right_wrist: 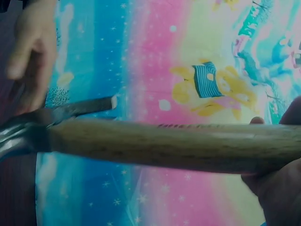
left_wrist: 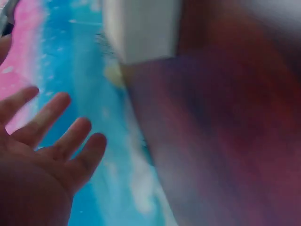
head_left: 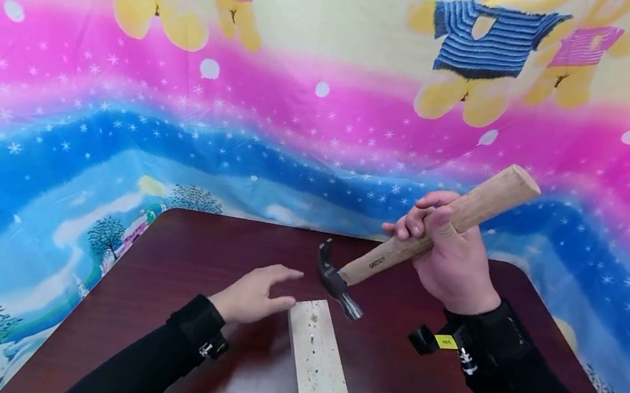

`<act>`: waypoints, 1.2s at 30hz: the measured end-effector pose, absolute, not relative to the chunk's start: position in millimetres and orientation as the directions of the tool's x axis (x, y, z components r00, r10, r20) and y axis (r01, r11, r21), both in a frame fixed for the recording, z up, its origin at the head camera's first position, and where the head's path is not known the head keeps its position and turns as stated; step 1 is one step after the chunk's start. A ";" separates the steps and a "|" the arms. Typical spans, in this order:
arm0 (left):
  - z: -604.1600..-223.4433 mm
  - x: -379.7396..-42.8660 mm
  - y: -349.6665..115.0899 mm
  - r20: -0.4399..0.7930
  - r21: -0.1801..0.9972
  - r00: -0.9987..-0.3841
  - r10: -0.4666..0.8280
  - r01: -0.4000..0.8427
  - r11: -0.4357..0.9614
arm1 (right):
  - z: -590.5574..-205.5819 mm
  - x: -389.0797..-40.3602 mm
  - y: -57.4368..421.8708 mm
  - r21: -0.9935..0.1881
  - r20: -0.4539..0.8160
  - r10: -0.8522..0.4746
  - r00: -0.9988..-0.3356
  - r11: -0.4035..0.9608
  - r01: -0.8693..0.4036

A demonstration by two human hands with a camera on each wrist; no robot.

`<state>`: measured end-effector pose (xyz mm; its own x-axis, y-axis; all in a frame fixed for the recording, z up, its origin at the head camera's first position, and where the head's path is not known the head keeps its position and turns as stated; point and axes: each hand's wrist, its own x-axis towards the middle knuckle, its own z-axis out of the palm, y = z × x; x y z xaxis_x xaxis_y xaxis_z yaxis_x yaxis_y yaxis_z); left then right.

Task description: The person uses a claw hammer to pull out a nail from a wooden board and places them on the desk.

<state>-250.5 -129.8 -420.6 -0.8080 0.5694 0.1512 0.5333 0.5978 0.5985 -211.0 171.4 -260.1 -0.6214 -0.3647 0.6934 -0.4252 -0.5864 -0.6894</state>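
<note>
My right hand [head_left: 456, 261] grips a claw hammer [head_left: 384, 259] by its pale wooden handle, raised above the table with the dark metal head down to the left. The right wrist view shows the handle [right_wrist: 178, 148] running across to my right fingers and thumb [right_wrist: 282, 188]. My left hand [head_left: 254, 295] is held with fingers spread and nothing in it, close beside the far end of a wooden block [head_left: 322, 370]. Small dark marks and a small upright bit run along the block's top face. In the left wrist view the block [left_wrist: 143, 30] is blurred, beyond the spread fingers.
The block lies lengthwise on a dark red-brown table [head_left: 213, 243] with rounded far corners. Behind it hangs a patterned cloth [head_left: 313, 117] with cartoon bears and snowflakes. A black strap with a yellow tag [head_left: 445, 342] sticks out from my right wrist.
</note>
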 end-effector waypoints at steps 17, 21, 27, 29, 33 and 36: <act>-455.7 -233.1 -122.1 0.031 0.411 -0.710 0.704 0.651 0.638 | -263.8 -199.8 144.6 -0.987 0.159 -0.338 -0.928 -0.040 -0.155; -456.3 -231.3 -117.9 0.032 0.401 -0.729 0.684 0.636 0.659 | -268.5 -198.3 130.1 -0.989 0.082 -0.328 -0.941 0.088 -0.117; -458.7 -231.4 -110.6 0.060 0.386 -0.750 0.659 0.627 0.677 | -279.8 -202.4 112.8 -0.983 -0.021 -0.325 -0.945 0.180 -0.040; -458.6 -231.2 -109.2 0.065 0.381 -0.755 0.652 0.623 0.683 | -283.5 -205.3 107.4 -0.981 -0.057 -0.324 -0.944 0.195 -0.008; -457.0 -230.7 -107.3 0.069 0.386 -0.760 0.646 0.617 0.686 | -286.7 -214.1 96.7 -0.968 -0.121 -0.313 -0.942 0.249 0.041; -455.9 -230.3 -105.9 0.072 0.404 -0.764 0.641 0.610 0.682 | -286.4 -223.6 88.6 -0.958 -0.158 -0.296 -0.942 0.276 0.074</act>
